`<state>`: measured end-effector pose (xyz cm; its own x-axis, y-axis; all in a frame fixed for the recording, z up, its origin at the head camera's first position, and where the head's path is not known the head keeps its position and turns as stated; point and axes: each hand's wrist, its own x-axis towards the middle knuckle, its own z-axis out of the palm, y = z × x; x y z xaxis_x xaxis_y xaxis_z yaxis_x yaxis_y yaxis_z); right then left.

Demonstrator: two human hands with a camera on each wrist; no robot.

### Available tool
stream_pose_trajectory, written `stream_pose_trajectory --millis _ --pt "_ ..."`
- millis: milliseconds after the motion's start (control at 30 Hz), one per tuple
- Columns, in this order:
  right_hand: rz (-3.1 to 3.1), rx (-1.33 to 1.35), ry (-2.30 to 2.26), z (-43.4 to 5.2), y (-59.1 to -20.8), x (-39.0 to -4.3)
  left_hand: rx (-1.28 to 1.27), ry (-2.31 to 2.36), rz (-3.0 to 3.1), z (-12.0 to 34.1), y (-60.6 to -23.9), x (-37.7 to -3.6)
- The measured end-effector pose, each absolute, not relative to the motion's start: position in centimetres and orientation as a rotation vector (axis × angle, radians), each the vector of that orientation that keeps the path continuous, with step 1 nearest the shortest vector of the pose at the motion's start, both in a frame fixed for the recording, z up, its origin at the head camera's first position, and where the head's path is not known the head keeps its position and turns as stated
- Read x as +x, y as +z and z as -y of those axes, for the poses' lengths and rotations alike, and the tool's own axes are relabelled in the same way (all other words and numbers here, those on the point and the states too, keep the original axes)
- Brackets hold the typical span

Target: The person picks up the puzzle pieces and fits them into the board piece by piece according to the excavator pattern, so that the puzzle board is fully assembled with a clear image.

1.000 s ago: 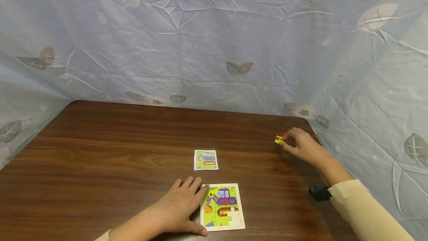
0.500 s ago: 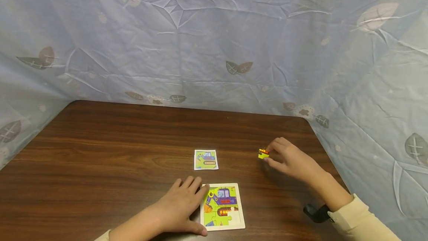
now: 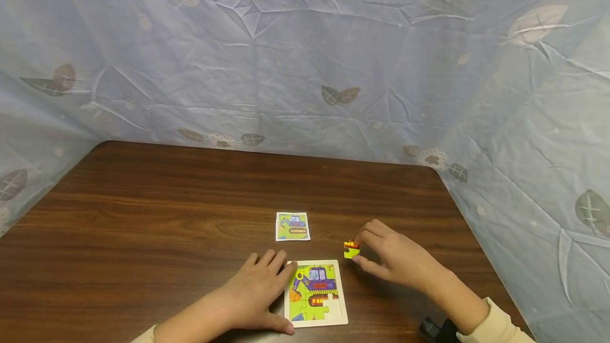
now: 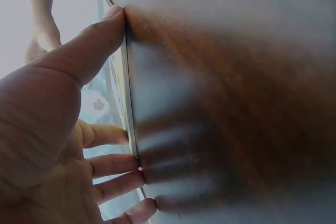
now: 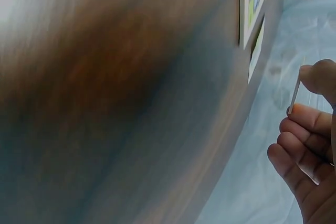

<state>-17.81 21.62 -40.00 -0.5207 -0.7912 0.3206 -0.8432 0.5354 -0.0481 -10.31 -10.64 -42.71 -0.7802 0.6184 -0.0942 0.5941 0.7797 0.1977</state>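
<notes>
The worktop is dark brown wood with a streaky grain. The puzzle board has a white rim around lime green, purple, blue and orange. The small card is white-edged, blue above green. The loose piece looks yellow-green with red-orange. The backdrop cloth is pale blue with grey-brown leaves.

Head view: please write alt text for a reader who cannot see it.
A person's right hand pinches a small yellow-green puzzle piece just above the wooden table, beside a nearly finished excavator puzzle board with one gap at its lower right. The left hand rests flat against the board's left edge, and a small picture card lies behind it.
</notes>
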Motion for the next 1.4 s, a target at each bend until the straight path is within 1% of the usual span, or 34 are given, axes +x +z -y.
stream_pose_trajectory --millis 400,700,933,1400 --pt "2.498 1.546 0.335 -19.6 -41.0 -14.4 0.965 0.229 -2.826 10.7 -42.8 -10.3" --pt "2.582 1.639 0.319 -19.0 -41.6 -12.7 0.959 0.238 -2.821 10.7 -42.8 -10.3" --pt "2.502 1.693 0.283 -18.5 -42.2 -12.0 0.954 0.242 -2.814 10.7 -42.6 -10.3" --pt "2.409 1.680 0.122 -17.9 -42.2 -11.6 0.954 0.265 -2.803 10.8 -42.7 -10.3"
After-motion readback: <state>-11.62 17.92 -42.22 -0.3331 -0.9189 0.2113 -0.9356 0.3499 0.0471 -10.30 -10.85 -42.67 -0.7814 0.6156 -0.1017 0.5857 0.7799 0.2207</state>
